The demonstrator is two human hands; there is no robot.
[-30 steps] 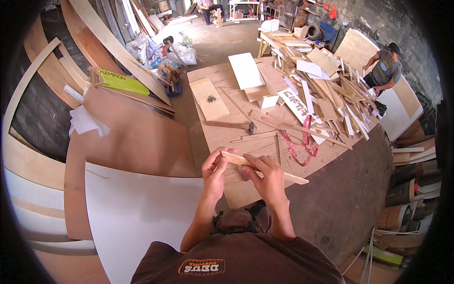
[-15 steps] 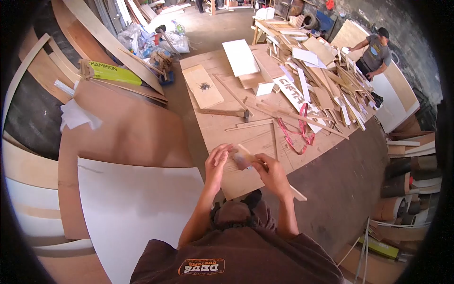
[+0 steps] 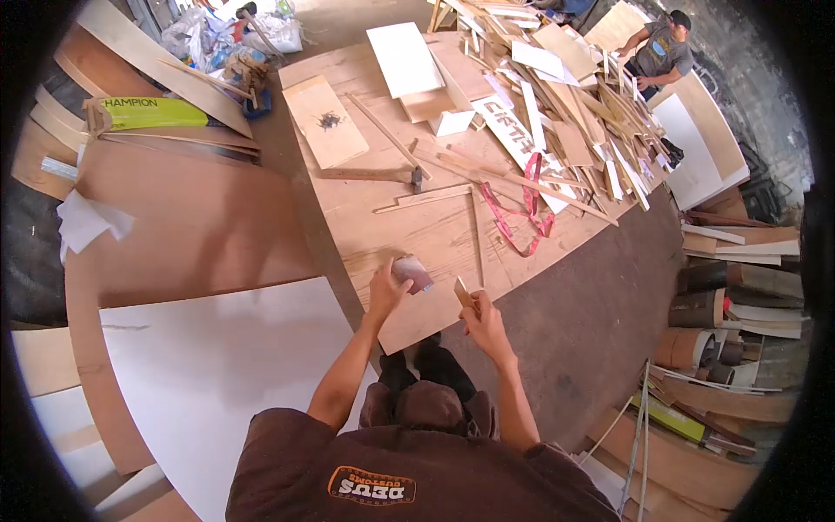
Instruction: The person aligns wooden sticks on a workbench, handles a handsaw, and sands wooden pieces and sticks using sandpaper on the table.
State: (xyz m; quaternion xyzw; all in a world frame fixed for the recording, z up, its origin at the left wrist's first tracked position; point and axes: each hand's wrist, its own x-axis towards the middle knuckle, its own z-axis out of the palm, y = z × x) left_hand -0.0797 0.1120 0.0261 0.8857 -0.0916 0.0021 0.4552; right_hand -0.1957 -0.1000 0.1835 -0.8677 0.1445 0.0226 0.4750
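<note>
Just below centre, the left hand [image 3: 386, 292] grips the pad [image 3: 414, 273], the right hand [image 3: 484, 323] the strip [image 3: 463, 292]; firm holds should help.

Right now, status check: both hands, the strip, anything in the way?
Left hand holding dark pad. Right hand gripping strip, apart from pad. Nothing visible between the hands; hammer and red strap lie beyond.
</note>
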